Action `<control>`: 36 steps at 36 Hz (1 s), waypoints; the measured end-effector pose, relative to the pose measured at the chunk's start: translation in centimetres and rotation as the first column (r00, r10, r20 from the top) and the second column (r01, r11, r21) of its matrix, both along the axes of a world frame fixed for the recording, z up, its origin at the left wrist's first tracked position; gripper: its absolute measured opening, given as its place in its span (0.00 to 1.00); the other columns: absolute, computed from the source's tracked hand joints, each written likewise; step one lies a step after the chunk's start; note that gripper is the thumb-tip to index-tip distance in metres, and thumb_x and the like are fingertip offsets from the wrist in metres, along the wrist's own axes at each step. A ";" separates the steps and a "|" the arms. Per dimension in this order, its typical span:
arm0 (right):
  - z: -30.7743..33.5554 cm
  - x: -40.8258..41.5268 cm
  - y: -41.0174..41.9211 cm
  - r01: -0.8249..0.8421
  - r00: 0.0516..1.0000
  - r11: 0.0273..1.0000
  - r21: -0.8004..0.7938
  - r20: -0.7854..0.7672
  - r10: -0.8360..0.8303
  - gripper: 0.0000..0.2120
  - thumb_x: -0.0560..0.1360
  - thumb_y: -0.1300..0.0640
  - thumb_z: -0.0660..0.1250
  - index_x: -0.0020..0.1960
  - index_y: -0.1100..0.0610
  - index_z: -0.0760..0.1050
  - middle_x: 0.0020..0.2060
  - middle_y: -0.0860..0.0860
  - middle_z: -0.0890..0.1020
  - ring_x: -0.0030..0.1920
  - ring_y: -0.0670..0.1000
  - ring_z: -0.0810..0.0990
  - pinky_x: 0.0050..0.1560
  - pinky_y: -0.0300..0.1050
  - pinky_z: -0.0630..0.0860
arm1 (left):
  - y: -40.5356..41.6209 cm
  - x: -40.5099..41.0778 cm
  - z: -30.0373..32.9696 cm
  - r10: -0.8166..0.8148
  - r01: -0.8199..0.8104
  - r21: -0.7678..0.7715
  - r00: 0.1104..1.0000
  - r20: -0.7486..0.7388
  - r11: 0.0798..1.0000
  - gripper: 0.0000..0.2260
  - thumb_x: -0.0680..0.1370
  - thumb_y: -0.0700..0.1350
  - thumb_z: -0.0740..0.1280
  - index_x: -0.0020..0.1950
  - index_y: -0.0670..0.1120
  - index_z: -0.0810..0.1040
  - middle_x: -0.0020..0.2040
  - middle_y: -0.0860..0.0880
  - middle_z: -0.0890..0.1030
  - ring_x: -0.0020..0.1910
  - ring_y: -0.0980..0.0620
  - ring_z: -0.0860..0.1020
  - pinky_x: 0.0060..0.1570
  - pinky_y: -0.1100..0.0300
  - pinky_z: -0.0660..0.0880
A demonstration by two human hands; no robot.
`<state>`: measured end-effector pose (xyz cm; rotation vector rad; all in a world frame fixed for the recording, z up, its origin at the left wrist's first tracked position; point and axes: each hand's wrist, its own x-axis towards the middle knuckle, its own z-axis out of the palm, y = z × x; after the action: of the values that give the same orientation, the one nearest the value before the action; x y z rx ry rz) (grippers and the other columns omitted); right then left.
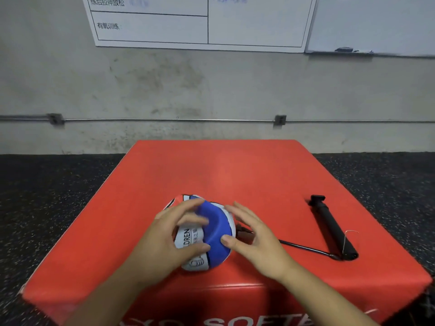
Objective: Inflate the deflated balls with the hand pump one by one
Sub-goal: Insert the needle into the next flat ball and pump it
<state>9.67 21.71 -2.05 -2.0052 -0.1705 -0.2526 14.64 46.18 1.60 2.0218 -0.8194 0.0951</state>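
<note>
Both hands cup the collapsed children's ball (207, 234) mid-box, near the front edge of the red padded box (235, 175): left hand (164, 241) fingers pinching it, right hand (256, 241) fingers spread, thumb pressing. They are likely hunting the valve; next comes fetching the hand pump (332, 229) near the right edge.

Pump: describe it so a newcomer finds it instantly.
Find the red box against the grey wall. On its top, right of the dented ball and both hands, lies the pump: a slim black tube with a T-handle at the far end and a thin black hose.
</note>
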 end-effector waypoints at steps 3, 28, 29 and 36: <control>-0.1 -0.3 0.7 -0.072 0.997 0.997 0.031 -0.033 0.073 0.31 0.73 0.46 0.79 0.74 0.37 0.73 0.77 0.38 0.69 0.77 0.40 0.67 0.72 0.41 0.72 | 0.6 0.7 -0.1 0.130 -0.132 0.057 0.991 0.037 0.990 0.50 0.61 0.69 0.80 0.79 0.69 0.61 0.75 0.67 0.69 0.79 0.59 0.63 0.79 0.44 0.60; -0.2 1.7 -2.7 0.128 0.992 0.981 -0.144 0.032 -0.125 0.25 0.74 0.54 0.79 0.68 0.43 0.77 0.62 0.40 0.80 0.63 0.42 0.78 0.64 0.47 0.77 | 2.1 3.2 -1.6 0.049 -0.084 0.259 0.989 0.142 0.962 0.43 0.61 0.63 0.80 0.75 0.65 0.69 0.81 0.67 0.57 0.84 0.60 0.45 0.79 0.32 0.51; -0.2 2.0 -3.3 0.152 0.988 0.968 -0.200 0.017 -0.151 0.24 0.75 0.56 0.79 0.68 0.44 0.77 0.62 0.41 0.81 0.62 0.41 0.78 0.65 0.47 0.76 | 2.1 3.4 -1.6 0.051 -0.078 0.250 0.993 0.110 0.965 0.43 0.62 0.62 0.79 0.76 0.66 0.68 0.82 0.68 0.55 0.83 0.62 0.44 0.79 0.32 0.47; -1.5 3.8 -4.9 0.123 0.974 0.883 -0.452 -0.116 -0.194 0.23 0.75 0.56 0.78 0.69 0.50 0.79 0.63 0.48 0.81 0.65 0.48 0.78 0.69 0.39 0.69 | 1.0 3.7 -2.2 0.028 -0.062 0.233 0.989 0.146 0.970 0.42 0.67 0.68 0.76 0.79 0.69 0.63 0.83 0.66 0.52 0.84 0.60 0.42 0.80 0.38 0.44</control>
<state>13.42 16.86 -3.53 -2.4896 0.0458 -0.1659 18.37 47.13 -0.57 2.2803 -0.9100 0.1756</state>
